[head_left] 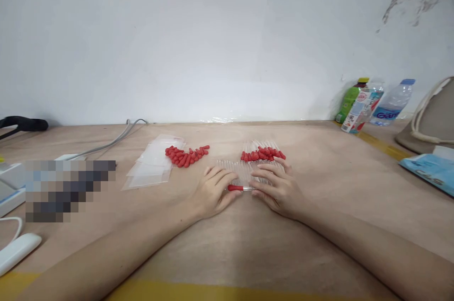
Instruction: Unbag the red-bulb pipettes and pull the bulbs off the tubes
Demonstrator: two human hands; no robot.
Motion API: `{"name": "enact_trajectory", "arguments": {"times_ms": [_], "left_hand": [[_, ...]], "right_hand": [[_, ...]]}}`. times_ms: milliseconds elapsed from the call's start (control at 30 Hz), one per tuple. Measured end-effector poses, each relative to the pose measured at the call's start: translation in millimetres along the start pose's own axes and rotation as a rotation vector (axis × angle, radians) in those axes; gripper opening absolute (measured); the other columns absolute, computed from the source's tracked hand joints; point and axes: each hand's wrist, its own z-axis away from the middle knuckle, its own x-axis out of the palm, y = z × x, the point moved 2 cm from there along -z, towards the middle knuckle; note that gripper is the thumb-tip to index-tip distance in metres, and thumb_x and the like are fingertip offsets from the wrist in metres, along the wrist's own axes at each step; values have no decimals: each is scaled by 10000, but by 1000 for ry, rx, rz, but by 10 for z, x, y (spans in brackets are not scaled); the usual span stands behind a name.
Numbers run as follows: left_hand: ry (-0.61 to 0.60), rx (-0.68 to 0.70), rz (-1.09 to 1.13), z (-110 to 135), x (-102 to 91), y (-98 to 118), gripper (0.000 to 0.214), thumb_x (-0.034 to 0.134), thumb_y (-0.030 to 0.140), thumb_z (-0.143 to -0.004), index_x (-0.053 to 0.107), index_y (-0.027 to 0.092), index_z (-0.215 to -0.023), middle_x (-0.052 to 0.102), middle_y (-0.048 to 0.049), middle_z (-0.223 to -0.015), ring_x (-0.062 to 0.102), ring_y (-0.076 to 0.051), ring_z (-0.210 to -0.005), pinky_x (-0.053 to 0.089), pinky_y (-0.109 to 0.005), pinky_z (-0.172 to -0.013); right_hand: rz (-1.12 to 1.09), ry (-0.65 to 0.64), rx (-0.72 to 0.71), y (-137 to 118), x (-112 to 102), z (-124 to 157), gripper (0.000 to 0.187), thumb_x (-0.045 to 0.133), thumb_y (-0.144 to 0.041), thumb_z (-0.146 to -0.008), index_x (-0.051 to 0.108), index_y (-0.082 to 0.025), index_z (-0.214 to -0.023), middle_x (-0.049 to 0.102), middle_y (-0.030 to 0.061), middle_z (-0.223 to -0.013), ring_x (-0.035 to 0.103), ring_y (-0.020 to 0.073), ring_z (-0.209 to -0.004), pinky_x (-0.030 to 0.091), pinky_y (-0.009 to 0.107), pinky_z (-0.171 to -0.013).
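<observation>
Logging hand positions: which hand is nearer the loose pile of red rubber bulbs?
Left. The left hand lies close by the loose red bulbs, to their right; the right hand sits farther right, below the assembled droppers. Both hold one dropper.

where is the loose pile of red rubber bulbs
Head view: the loose red bulbs lie on the table left of centre, just right of the clear bags and beyond the left hand.
</observation>
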Motion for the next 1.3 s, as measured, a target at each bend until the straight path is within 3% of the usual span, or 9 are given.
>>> {"name": "enact_trajectory", "arguments": {"times_ms": [100,333,600,900,1300], "left_hand": [[-26,55,37,-18,32,33,231,534,329,-826,572,186,-1004,653,-45,-983,548,-179,-952,357,-332,-835],[37,103,40,0,61,54,110,521,246,-838,596,184,-890,680,-15,-886,581,-138,-868,379,-309,-823],[-11,141,-12,-22,13,106,87,500,215,-838,579,177,-848,677,-7,-824,583,-155,-862,337,-351,-866],[-72,139,-11,2,-30,121,121,462,205,-854,575,177,-821,673,-9,-793,588,-153,-867,306,-364,-896],[-2,167,-4,71,-45,49,110,477,201,-856,581,178,-826,677,-8,-796,580,-153,-837,329,-357,-864]], "right_hand": [[-17,-23,-1,-26,6,-9,131,571,-278,-798,636,-258,-911,668,2,-924,550,175,-952,260,451,-971],[-95,-81,-24,-75,52,-13,226,552,-301,-814,599,-220,-1020,679,18,-931,569,185,-965,237,484,-1020],[-263,-28,-104,-82,110,42,212,500,-123,-825,580,-166,-1017,687,37,-879,604,146,-938,399,397,-989],[-234,16,-163,-98,70,67,252,514,-110,-813,573,-138,-1056,681,74,-918,576,177,-1024,413,426,-994],[-174,5,-192,-10,-73,131,299,507,-85,-805,560,-144,-1093,663,66,-923,572,181,-996,439,406,-951]]}}
